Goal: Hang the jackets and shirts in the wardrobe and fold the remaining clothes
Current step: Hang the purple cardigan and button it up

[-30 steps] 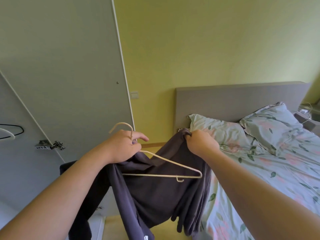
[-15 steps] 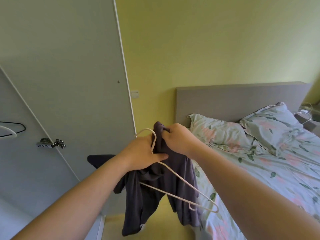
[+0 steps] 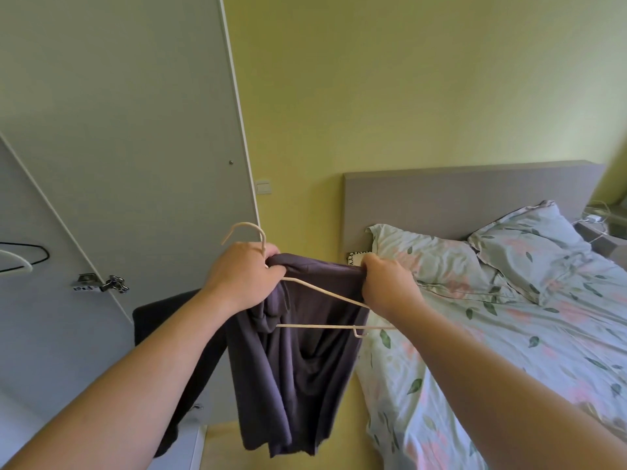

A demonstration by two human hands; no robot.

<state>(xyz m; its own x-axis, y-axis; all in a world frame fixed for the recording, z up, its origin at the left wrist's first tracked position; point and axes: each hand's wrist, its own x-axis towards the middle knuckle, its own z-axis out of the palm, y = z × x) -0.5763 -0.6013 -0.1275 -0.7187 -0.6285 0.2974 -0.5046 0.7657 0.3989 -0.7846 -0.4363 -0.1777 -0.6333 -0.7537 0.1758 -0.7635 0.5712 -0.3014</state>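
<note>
Half a second back the two hands were bunched together at the hanger's neck; now the right hand [image 3: 386, 283] has drawn away toward the bed, pulling the top edge of the dark purple-grey knit garment [image 3: 298, 361] out taut between them. The left hand [image 3: 244, 276] is closed around the neck of the cream-coloured wire clothes hanger [image 3: 325, 293] just under its hook, and it pins one corner of the garment there as well. The right hand is clenched on the other corner, with the hanger's sloping shoulder running down to it. Spreading the fabric this way looks meant to find the opening so that the hanger's far arm can go inside (the hanger seems to lie mostly in front of the cloth, not yet in it, though the folds make this hard to judge).

The garment hangs free in the air between the open grey wardrobe door [image 3: 129, 137] and the side edge of the bed with floral bedding [image 3: 509, 351], its lower hem dangling toward the floor. A dark cloth [image 3: 149, 317] shows behind the left forearm, too hidden to identify. At the left edge, inside the wardrobe, a black hanger [image 3: 30, 256] and a white one hang, which suggests where this piece goes once it is seated.
</note>
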